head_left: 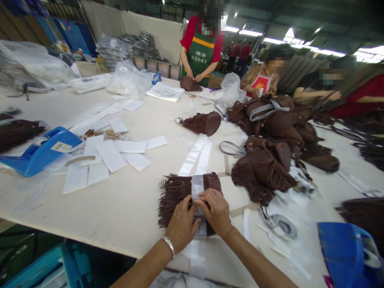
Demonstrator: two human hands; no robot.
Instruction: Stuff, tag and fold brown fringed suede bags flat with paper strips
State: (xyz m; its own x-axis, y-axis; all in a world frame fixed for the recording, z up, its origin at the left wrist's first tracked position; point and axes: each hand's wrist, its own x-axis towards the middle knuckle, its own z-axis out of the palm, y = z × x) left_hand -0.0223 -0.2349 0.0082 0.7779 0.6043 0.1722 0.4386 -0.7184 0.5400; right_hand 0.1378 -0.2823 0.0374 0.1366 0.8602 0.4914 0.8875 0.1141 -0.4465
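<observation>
A dark brown fringed bag lies flat on the table in front of me, with a pale translucent strip around its middle. My left hand has its fingers curled onto the bag beside the strip. My right hand pinches the strip over the bag's front, its fingertips close to those of the left. The palms hide part of the bag's lower side. Just beyond it, two loose white strips lie on the table. Another brown bag rests farther back.
Several brown bags are heaped on the right. White cards are scattered at left near a blue tape dispenser. Another blue dispenser stands at the near right. A co-worker in a green apron handles a bag across the table.
</observation>
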